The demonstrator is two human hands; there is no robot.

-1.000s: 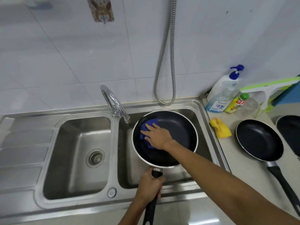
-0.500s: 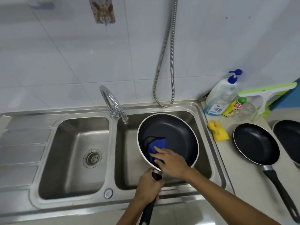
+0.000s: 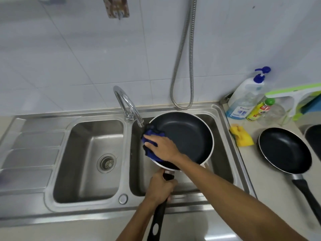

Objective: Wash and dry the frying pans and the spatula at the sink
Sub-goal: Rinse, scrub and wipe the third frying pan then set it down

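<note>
While left hand [image 3: 160, 187] grips pan [image 3: 187, 136], right hand [image 3: 164, 146] presses cloth [image 3: 151, 136].

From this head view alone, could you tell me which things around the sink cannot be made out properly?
- Third pan: cut off by the right edge of the head view; only part shows.
- Right basin: its floor and drain are hidden under the held pan.
- Blue cloth: partly covered by the right hand.
- Spatula: not in view.
- Small bottle: label too small to read.
</note>
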